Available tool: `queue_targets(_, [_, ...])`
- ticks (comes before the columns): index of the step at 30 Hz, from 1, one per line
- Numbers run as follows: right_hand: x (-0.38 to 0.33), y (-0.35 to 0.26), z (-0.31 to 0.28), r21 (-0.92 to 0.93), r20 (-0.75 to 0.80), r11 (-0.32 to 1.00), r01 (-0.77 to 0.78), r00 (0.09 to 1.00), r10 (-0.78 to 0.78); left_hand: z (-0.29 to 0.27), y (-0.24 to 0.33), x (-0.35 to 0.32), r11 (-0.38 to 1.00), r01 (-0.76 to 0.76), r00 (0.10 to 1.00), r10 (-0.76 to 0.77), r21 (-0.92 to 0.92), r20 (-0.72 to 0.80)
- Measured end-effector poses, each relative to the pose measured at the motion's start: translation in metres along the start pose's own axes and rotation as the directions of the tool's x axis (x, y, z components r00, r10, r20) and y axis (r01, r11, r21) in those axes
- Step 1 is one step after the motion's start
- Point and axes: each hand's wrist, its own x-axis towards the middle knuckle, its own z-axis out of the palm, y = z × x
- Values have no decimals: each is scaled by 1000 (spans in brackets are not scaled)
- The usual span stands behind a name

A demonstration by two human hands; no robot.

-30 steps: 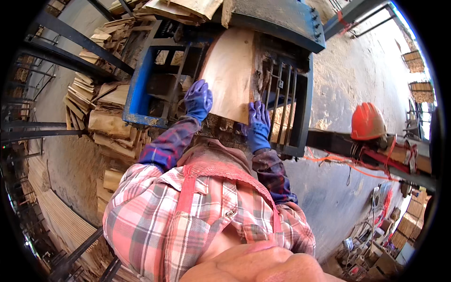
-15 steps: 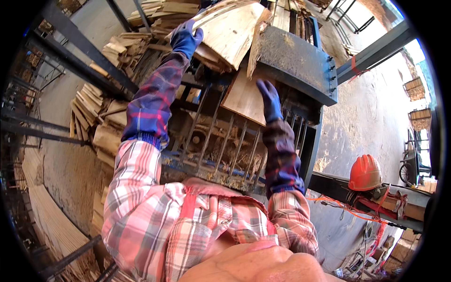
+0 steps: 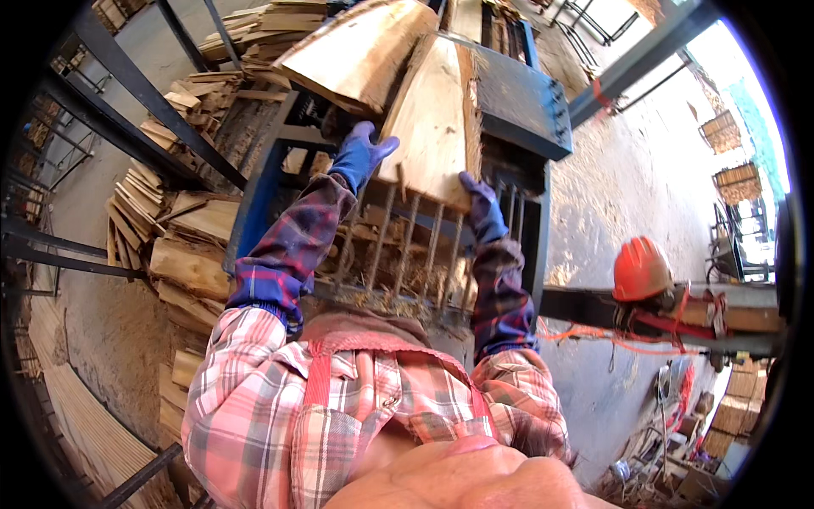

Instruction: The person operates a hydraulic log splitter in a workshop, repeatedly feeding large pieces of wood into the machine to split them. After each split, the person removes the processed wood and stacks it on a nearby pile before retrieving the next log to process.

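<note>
A pale wooden slab (image 3: 428,127) with bark along its right edge lies lengthwise over the machine's metal bars (image 3: 407,246), its near end toward me. My left hand (image 3: 363,155), in a blue glove, is at the slab's left edge. Its fingers are stretched out and the thumb stands apart, reaching onto the wood. At the slab's near right corner is my right hand (image 3: 485,208), also gloved in blue. Its fingers close on that corner, partly hidden. Another bark-edged slab (image 3: 360,55) rests beyond my left hand, slanting away to the upper left.
A blue-grey metal housing (image 3: 521,102) stands right of the slab. Stacked wood pieces (image 3: 191,263) line the left side, near dark metal posts (image 3: 153,102). An orange hard hat (image 3: 642,269) sits on a beam (image 3: 585,307) at the right, with orange cord below it.
My left hand has come off the far slab, nearer and to the right. My right hand has moved slightly nearer, onto the corner. A slab now lies between the hands over the bars.
</note>
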Motion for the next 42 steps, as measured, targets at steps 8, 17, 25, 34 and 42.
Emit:
queue_targets(8, [-176,24,-39,-202,-170,961,187,960,-222,82,-28,-140,798,137,990,-101,-587,94])
queue_targets(17, [-210,-61,-183,-712,-304,702,0,902,-307,40,-53,-280,807,209,977,-153,-552,146])
queue_targets(25, [-181,-178,-205,-917,-164,-30,-397,445,-880,12,-77,-260,789,260,959,-277,-557,55])
queue_targets(34, [-222,66,31,-921,385,-36,387,897,-218,37,-132,-187,490,226,971,-183,-842,154])
queue_targets(42, [-205,74,15,-922,369,13,386,891,-264,35,-64,-203,876,237,964,-266,-420,-13])
